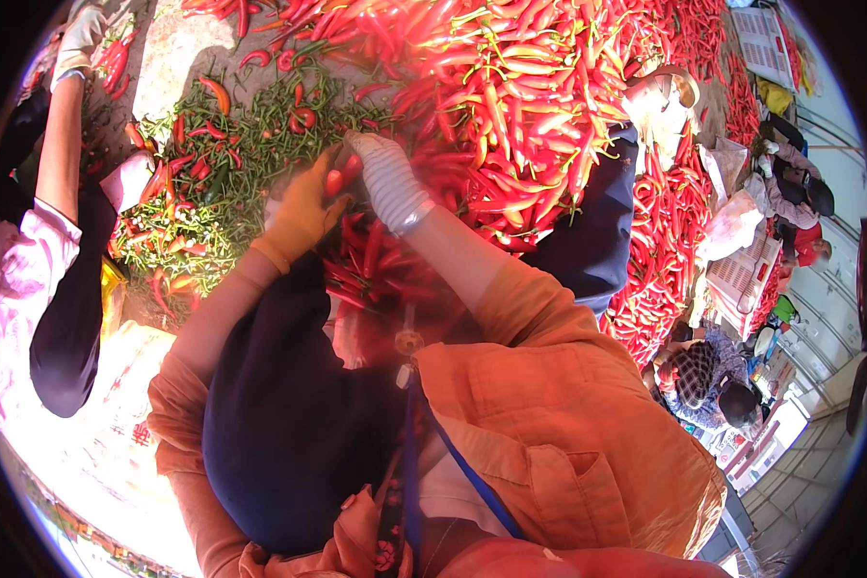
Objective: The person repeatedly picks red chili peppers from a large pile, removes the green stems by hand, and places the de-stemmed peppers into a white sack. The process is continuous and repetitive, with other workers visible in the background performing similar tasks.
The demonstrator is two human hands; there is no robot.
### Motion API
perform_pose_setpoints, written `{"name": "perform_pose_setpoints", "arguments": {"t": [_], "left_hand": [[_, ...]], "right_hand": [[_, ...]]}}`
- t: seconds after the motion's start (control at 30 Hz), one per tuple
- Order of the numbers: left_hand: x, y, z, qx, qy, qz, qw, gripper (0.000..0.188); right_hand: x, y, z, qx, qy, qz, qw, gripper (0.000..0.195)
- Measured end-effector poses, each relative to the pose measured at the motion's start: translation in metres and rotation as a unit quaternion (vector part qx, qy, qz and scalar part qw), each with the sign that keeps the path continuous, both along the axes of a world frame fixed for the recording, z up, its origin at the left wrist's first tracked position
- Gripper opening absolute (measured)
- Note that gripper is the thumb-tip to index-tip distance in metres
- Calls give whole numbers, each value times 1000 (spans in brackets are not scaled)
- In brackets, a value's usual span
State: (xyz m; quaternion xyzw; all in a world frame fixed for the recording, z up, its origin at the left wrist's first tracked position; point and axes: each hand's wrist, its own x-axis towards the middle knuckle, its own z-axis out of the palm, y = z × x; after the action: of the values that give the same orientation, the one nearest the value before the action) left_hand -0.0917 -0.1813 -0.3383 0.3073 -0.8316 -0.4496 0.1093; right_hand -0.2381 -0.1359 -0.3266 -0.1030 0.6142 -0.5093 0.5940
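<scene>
My left hand [298,217], in an orange-yellow glove, has its fingers curled around red chilli peppers [334,182]. Right against it, my right hand [389,177] wears a pale ribbed glove. Its fingertips bend down at the peppers and are partly hidden, so its own grip is unclear. Below the hands, more red chillies [368,256] lie between my legs, blurred by a reddish haze. Green stems [260,137] with a few loose chillies are spread to the left of my hands. A large heap of red chillies [520,108] rises to the right.
At the left edge, another person's gloved hand [79,43] reaches over the ground. A white woven sack [115,426] lies lower left. On the right are another chilli heap [657,238], a white plastic crate [744,278] and co-workers [715,376].
</scene>
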Motion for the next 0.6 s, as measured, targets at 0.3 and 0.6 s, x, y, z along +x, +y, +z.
{"name": "perform_pose_setpoints", "arguments": {"t": [0.3, 0.6], "left_hand": [[11, -13, 4, 223, 9, 161, 962, 49], [14, -14, 29, 320, 33, 194, 927, 33]], "right_hand": [[-103, 5, 6, 266, 572, 348, 693, 39], [-100, 0, -39, 174, 584, 474, 636, 35]]}}
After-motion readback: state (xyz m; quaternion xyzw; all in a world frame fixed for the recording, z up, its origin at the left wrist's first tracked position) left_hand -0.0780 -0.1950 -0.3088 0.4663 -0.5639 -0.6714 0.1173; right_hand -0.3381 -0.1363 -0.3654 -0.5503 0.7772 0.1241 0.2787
